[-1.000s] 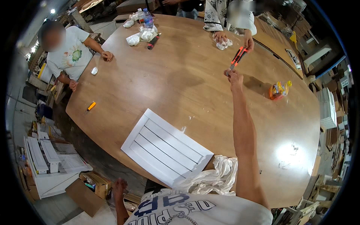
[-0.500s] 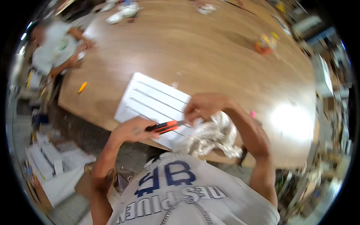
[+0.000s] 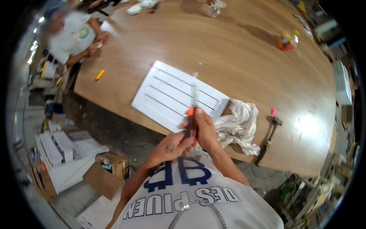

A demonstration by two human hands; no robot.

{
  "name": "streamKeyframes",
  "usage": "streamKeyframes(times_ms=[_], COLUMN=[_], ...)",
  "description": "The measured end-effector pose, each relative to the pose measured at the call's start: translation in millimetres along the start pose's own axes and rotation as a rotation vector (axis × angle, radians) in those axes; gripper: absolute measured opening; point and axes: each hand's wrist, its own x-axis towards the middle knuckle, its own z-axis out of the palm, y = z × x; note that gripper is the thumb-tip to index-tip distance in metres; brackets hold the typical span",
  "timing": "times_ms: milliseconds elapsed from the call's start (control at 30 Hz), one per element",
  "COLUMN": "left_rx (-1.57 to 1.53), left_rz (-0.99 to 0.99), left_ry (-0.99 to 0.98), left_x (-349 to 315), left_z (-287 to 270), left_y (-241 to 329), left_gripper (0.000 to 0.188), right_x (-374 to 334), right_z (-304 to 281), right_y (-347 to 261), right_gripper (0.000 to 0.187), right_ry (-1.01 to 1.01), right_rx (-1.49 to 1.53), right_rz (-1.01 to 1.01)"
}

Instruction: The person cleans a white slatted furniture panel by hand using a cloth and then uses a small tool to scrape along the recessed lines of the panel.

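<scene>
Grip of the left hand (image 3: 171, 147) and grip of the right hand (image 3: 206, 129) were both closed around an orange-and-black utility knife (image 3: 190, 112), its blurred blade (image 3: 195, 94) pointing away from the person over a grooved white panel (image 3: 164, 92). The panel lay on a brown desk (image 3: 244, 68), with a crumpled white cloth (image 3: 244, 124) just right of it, then a hammer (image 3: 270, 138). A yellow tool (image 3: 100, 74) lay farther left.

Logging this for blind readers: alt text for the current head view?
Left hand and right hand grip an orange and black utility knife, blade out, over a white grooved panel on a brown table. A crumpled white cloth and a hammer lie to the right; a co-worker at upper left.
</scene>
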Motion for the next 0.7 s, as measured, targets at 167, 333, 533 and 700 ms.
streamKeyframes(times_ms=[167,333,533,700], left_rx=[0.134,-0.452,-0.769,-0.702], left_rz=[-0.010,0.435,0.548,0.667], left_ry=[0.118,0.232,0.068,0.117], left_x=[-28,8,39,47], left_z=[-24,-30,-39,-41], left_y=[7,-14,-17,-3], left_gripper=[0.045,0.045,0.055,0.056], right_x=[-1,-8,-8,6], right_z=[4,18,33,34], right_y=[-15,-18,-29,-26], right_gripper=[0.058,0.058,0.059,0.061], right_ry=[-0.059,-0.198,-0.257,-0.189], right_rx=[-0.051,-0.008,-0.098,-0.158], right_rz=[0.216,0.341,0.534,0.482])
